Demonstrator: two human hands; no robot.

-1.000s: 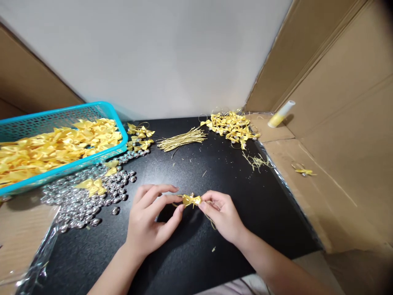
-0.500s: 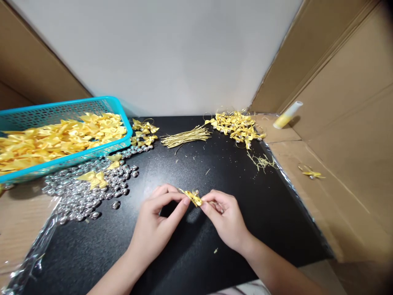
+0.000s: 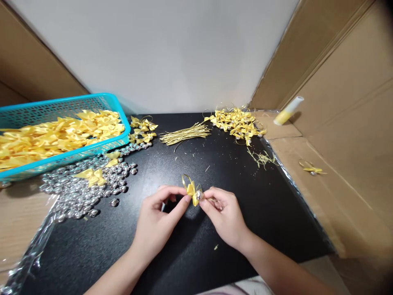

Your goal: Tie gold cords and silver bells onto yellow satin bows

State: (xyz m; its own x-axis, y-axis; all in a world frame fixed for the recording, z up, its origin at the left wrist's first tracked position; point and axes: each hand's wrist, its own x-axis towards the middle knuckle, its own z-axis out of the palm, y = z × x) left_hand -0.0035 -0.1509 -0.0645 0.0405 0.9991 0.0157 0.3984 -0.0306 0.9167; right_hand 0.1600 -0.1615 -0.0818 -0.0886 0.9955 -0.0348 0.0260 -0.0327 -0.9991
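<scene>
A small yellow ribbon bow (image 3: pixel 191 190) with a silver bell-like bead (image 3: pixel 199 194) on it is held up between my two hands, over the middle of the black table. A gold wire loop (image 3: pixel 185 178) rises from its upper left. My left hand (image 3: pixel 164 207) pinches the bow's left side between thumb and forefinger. From the right, the thumb and forefinger of my right hand (image 3: pixel 222 211) close on the bow's edge beside the bead. The fingertips hide part of the bow.
A turquoise basket (image 3: pixel 127 133) of yellow bows stands left, beside scattered silver beads (image 3: pixel 80 196). Gold wire pieces (image 3: pixel 186 134) lie at the back. Bows with beads form a pile (image 3: pixel 236 123) at back right, near wire scraps (image 3: pixel 262 157). A white-yellow tube (image 3: pixel 288 111) stands on cardboard.
The bow has been turned between my fingers: its wire loop now stands up and the silver bead faces me more. Both hands stay in nearly the same place.
</scene>
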